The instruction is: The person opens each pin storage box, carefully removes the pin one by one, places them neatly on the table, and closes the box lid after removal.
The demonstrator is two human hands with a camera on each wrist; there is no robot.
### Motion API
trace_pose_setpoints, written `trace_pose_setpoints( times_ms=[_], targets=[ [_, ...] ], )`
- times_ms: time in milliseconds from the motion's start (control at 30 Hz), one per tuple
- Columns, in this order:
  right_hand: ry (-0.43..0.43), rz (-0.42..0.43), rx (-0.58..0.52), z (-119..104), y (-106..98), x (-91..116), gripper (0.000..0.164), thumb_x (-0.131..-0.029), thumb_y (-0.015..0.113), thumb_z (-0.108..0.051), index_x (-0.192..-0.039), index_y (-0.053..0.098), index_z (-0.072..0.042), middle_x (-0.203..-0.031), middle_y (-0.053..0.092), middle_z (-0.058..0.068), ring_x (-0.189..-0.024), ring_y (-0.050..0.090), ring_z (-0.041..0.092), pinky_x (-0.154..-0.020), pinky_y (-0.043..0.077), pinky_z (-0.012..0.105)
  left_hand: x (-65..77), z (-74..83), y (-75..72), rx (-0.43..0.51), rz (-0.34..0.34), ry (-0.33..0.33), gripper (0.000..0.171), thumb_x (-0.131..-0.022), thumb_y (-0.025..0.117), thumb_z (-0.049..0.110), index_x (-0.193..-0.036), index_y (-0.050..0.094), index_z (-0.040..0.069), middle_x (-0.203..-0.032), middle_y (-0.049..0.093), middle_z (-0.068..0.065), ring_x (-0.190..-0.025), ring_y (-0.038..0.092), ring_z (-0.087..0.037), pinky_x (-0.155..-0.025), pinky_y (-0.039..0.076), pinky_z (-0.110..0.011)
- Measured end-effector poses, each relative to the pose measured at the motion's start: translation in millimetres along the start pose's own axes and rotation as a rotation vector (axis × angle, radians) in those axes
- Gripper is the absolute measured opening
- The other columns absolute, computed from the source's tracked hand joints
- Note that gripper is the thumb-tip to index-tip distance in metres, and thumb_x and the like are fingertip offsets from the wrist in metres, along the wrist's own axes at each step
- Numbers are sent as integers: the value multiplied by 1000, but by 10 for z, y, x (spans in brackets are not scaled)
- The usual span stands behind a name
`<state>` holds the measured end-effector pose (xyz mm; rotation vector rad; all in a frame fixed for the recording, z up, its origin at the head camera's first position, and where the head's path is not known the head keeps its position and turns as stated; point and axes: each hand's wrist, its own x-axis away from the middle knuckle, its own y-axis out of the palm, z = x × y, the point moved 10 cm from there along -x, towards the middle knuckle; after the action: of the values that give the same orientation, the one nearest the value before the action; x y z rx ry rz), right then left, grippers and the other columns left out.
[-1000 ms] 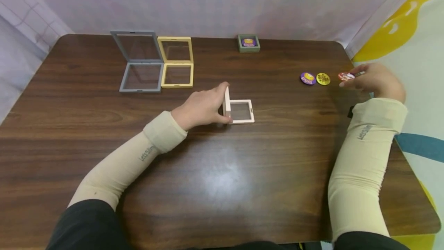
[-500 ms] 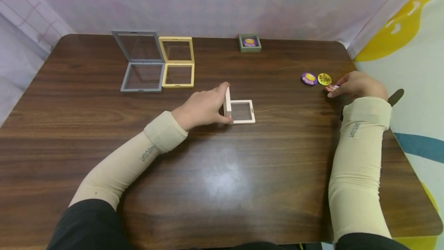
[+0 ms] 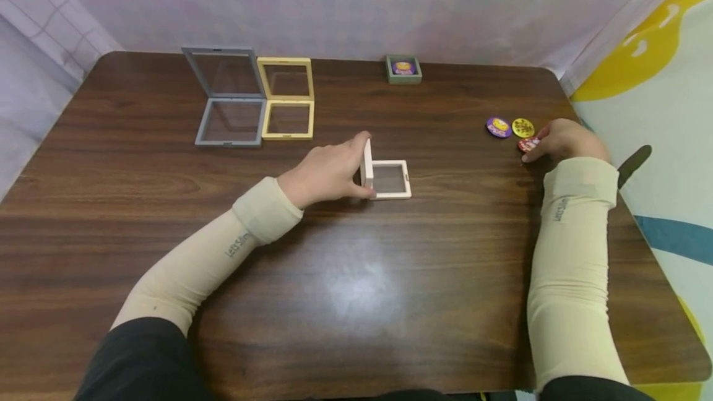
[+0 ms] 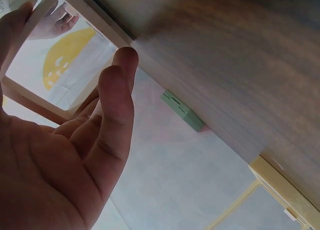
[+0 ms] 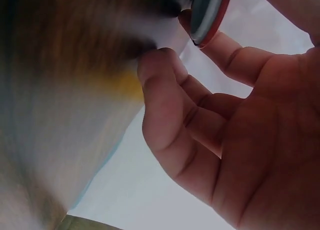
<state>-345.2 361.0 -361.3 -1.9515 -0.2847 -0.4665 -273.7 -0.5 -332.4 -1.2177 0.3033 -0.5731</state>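
Note:
In the head view, a small white hinged display frame with clear film stands open like a book at mid-table. My left hand grips its raised half by the edges, thumb on one side and fingers on the other. My right hand pinches a red round badge by its rim, right beside a yellow badge and a purple badge. From the right wrist, the red badge appears tilted, its grey back showing at the fingertips.
Two hinged frames, grey-blue and yellow, stand unfolded side by side at the back left. A small green frame with a purple badge sits near the back edge. Curtains hang behind the wooden table.
My right hand has carried the red badge left and slightly nearer, from the table's right edge to just by the yellow badge. The left hand and white frame stay as they were.

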Motion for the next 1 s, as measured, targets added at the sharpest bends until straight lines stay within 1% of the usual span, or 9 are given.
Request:
trace_pose_setpoints(
  times_ms=[167,300,433,567,633,700,800,867,1000],
  targets=[
    [7,5,18,4,-5,21,68,-74,80,-32,-115,47,11,-103,50,25,-94,44,38,-71,41,43,-2,-2,3,-5,-6,-3,101,-71,77,52,-142,24,1,-126,59,-14,-89,65,-27,-71,57,-46],
    [13,0,24,12,-8,37,72,-75,78,-34,-119,45,12,-115,46,31,-100,42,42,-79,40,51,-1,-5,9,-7,-12,-9,102,-71,77,52,-142,24,2,-129,58,-15,-91,65,-28,-73,57,-47],
    [14,-5,12,8,-18,61,73,-76,77,-37,-120,45,12,-114,47,31,-100,42,42,-81,40,53,0,3,7,-4,-13,-8,102,-71,77,52,-143,23,2,-129,58,-15,-91,65,-29,-73,57,-47],
    [20,10,12,-19,-53,90,67,-77,76,-40,-115,53,11,-103,54,25,-94,45,39,-71,42,46,-1,7,4,-2,-9,-3,101,-71,77,51,-142,24,2,-128,58,-14,-90,65,-28,-73,57,-47],
    [0,28,27,-68,-85,99,63,-78,75,-41,-110,57,10,-97,57,23,-90,47,37,-68,42,43,-1,6,6,-3,-9,-2,101,-72,77,51,-142,24,2,-128,58,-14,-90,65,-27,-73,57,-47],
    [-16,38,35,-130,-107,116,65,-79,74,-41,-113,56,11,-100,58,25,-92,49,38,-68,44,46,-3,4,7,-6,-8,-2,101,-72,77,52,-142,24,2,-128,58,-14,-90,65,-27,-73,57,-46],
    [-49,42,58,-255,-136,139,75,-81,72,-42,-123,46,13,-116,51,33,-101,47,45,-77,44,55,-4,6,5,-7,-14,-5,101,-72,76,52,-142,23,2,-131,57,-16,-93,65,-28,-74,57,-47],
    [-55,40,71,-353,-142,149,84,-81,71,-44,-131,38,14,-128,44,37,-110,44,49,-86,40,63,-3,4,8,-7,-19,-10,102,-72,76,52,-143,23,2,-134,55,-16,-95,65,-29,-76,57,-47],
    [-127,70,107,-670,-126,126,83,-81,71,-41,-134,37,13,-133,43,37,-116,44,50,-94,36,65,1,-3,13,-8,-24,-19,102,-73,76,52,-144,22,2,-140,51,-17,-100,65,-31,-79,56,-48]
  ],
)
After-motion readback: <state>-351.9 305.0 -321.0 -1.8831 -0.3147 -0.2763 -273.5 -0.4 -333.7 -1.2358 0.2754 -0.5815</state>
